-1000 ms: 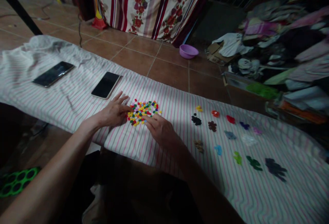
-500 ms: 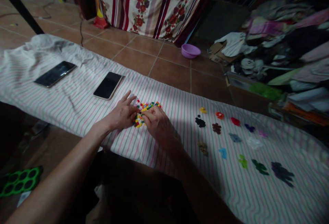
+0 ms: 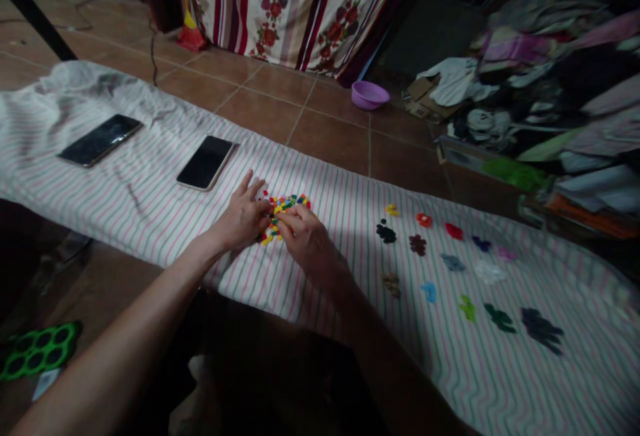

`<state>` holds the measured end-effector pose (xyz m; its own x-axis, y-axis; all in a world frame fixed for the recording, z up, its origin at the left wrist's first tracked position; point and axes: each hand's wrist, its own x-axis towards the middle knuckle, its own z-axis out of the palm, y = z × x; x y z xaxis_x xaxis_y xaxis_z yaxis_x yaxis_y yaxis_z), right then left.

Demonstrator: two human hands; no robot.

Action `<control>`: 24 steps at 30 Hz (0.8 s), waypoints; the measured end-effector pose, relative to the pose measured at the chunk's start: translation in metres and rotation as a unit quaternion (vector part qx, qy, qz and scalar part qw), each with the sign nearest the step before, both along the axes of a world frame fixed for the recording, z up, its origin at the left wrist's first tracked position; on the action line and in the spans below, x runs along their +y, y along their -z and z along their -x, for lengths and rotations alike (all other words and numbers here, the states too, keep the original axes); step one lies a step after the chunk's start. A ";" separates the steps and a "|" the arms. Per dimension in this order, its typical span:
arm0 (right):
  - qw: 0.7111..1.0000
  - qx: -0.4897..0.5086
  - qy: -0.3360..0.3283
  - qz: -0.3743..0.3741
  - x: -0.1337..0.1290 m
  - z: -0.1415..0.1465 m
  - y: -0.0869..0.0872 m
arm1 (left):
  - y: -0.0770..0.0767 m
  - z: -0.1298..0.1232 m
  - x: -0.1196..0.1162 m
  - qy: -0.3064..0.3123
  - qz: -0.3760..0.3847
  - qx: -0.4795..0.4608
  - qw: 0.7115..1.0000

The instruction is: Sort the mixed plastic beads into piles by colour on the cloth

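A pile of small multicoloured pieces lies on the striped cloth, partly hidden by both hands. At its left side is my left hand, two fingers stretched outward while the thumb and forefinger bend together over the pieces. My right hand reaches in from the right, its thumb and forefinger closed close to the left fingertips. Whatever sits between the fingertips is too small to make out. Farther right, pieces lie grouped by colour, among them a black group, a brown group and a tan group.
Two phones, a nearer one and a farther one, lie left of my hands. More groups include dark green and red. A purple basin stands on the tiled floor beyond. Clothes are heaped at right.
The view has shifted slightly, so everything sits a little higher and further left. Both hands stay at the pile, their fingertips moving only slightly.
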<state>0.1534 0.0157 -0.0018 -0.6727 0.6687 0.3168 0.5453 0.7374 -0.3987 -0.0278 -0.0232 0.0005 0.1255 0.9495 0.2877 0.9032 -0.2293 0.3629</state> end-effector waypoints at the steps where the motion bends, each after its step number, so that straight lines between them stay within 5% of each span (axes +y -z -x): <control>1: 1.000 0.002 -0.002 0.001 0.000 -0.001 0.000 | 0.001 -0.001 0.001 0.000 0.002 -0.002 1.000; 9: 0.999 0.043 -0.009 0.020 0.001 -0.004 0.002 | 0.010 -0.004 0.009 0.002 -0.002 -0.026 1.000; 24: 0.997 0.055 0.022 0.051 0.006 -0.001 -0.001 | 0.001 -0.001 -0.002 0.026 -0.015 -0.064 0.998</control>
